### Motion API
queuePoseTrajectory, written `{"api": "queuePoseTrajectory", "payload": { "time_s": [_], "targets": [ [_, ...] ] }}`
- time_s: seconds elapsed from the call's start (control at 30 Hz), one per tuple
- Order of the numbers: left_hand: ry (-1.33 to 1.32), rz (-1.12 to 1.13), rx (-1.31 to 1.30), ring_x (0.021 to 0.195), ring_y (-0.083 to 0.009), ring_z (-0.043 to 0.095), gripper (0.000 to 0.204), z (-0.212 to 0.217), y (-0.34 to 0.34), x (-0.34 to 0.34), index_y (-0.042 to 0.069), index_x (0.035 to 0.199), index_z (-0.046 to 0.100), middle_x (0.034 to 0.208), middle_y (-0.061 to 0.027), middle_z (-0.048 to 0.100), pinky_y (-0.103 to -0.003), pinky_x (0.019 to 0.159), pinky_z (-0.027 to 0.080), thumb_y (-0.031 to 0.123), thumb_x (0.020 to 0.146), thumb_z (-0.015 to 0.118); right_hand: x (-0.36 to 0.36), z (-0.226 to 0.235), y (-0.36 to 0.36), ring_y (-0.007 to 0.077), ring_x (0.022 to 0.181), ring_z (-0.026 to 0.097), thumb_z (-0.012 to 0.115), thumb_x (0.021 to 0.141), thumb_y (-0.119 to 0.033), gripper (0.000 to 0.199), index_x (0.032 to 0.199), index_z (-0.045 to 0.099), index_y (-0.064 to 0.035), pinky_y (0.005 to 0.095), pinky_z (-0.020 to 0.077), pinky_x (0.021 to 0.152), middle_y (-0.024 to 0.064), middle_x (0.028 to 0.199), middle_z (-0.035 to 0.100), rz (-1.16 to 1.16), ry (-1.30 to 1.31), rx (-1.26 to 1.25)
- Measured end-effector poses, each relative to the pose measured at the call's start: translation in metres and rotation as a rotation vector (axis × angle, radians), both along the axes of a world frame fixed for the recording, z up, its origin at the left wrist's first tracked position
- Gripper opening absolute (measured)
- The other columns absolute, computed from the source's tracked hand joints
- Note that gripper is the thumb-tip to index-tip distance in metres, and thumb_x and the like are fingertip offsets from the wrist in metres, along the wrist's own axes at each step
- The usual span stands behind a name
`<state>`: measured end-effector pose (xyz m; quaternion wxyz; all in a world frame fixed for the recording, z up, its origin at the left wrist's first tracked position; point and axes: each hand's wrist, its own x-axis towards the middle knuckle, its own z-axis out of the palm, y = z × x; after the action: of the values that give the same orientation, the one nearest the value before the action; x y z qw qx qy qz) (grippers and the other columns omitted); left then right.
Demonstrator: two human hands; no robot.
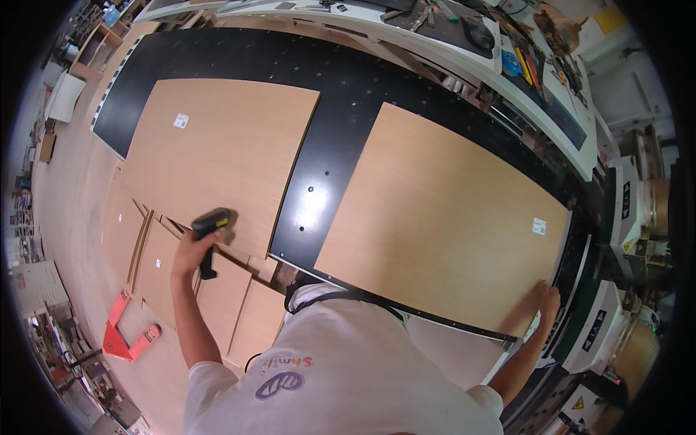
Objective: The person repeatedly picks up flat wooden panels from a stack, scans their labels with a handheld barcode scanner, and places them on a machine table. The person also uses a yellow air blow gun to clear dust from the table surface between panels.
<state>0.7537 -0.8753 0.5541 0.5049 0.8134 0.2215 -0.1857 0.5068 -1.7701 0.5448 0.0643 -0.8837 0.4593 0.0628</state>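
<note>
My left hand (193,250) is wrapped round the grip of a dark handheld barcode scanner (211,221) with a yellow patch on top. The scanner is above the lower edge of the left wood-coloured panel (217,152), which lies flat and bears a small white label (181,120). At the right, my right hand (549,299) is closed at the right edge of a second wood-coloured panel (442,225); its fingertips are partly hidden. This panel too has a white label (539,226), near its right edge. Both panels rest on a black machine bed (319,181).
Several more panels (163,264) lie in stacks to my left. A red pallet-truck handle (119,337) stands beyond them. Across the bed, a white bench (536,123) carries hand tools and a mouse. Machine rollers (605,326) line the right side.
</note>
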Motion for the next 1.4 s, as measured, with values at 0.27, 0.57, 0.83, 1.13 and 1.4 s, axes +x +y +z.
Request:
{"api": "queuePoseTrajectory", "payload": {
  "time_s": [0.27, 0.57, 0.83, 1.13, 1.4],
  "targets": [
    [-0.154, -0.376, 0.565, 0.077, -0.0406, 0.070, 0.062, -0.025, -0.058, 0.180, -0.010, 0.094, 0.070, 0.078, -0.0284, 0.068, -0.046, 0.072, 0.054, 0.050, 0.080, 0.072, 0.341, 0.103, 0.204, 0.0417, 0.120, 0.056, 0.075, 0.089, -0.027, 0.045, 0.121, 0.063, 0.0030, 0.0473, 0.0435, 0.104, 0.0238, 0.125, 0.062, 0.764, -0.632, -0.134],
    [-0.039, -0.479, 0.589, 0.094, -0.0438, 0.069, 0.075, 0.003, -0.096, 0.172, -0.006, 0.107, 0.070, 0.095, -0.0296, 0.071, -0.048, 0.084, 0.054, 0.064, 0.079, 0.072, 0.566, 0.121, 0.288, 0.0409, 0.124, 0.051, 0.072, 0.089, -0.032, 0.053, 0.134, 0.058, -0.0074, 0.0495, 0.0443, 0.104, 0.0191, 0.138, 0.050, 0.763, -0.740, -0.335],
    [-1.281, -0.496, 0.410, 0.090, -0.0389, 0.065, 0.032, 0.132, -0.255, 0.276, 0.002, 0.100, 0.064, 0.098, -0.0153, 0.065, -0.046, 0.075, 0.052, 0.032, 0.092, 0.072, 0.566, 0.106, 0.297, 0.0461, 0.119, 0.052, 0.067, 0.089, -0.022, 0.047, 0.134, 0.061, -0.0071, 0.0510, 0.0460, 0.102, 0.0253, 0.133, 0.051, 0.704, -0.762, -0.258],
    [-1.165, -0.642, 0.493, 0.085, -0.0519, 0.067, 0.040, 0.097, -0.394, 0.397, 0.000, 0.117, 0.053, 0.142, -0.0354, 0.040, -0.054, 0.077, 0.058, 0.034, 0.098, 0.059, 0.562, 0.106, 0.303, 0.0453, 0.123, 0.048, 0.067, 0.089, -0.016, 0.041, 0.129, 0.064, -0.0076, 0.0502, 0.0435, 0.105, 0.0242, 0.137, 0.049, 0.683, -0.815, -0.214],
    [-1.137, -0.633, 0.490, 0.088, -0.0510, 0.067, 0.042, 0.098, -0.388, 0.395, 0.000, 0.121, 0.054, 0.143, -0.0346, 0.040, -0.053, 0.078, 0.058, 0.036, 0.099, 0.056, 0.562, 0.110, 0.307, 0.0419, 0.125, 0.048, 0.067, 0.090, -0.016, 0.039, 0.128, 0.066, -0.0076, 0.0474, 0.0429, 0.107, 0.0217, 0.138, 0.050, 0.692, -0.828, -0.182]
  ]
}}
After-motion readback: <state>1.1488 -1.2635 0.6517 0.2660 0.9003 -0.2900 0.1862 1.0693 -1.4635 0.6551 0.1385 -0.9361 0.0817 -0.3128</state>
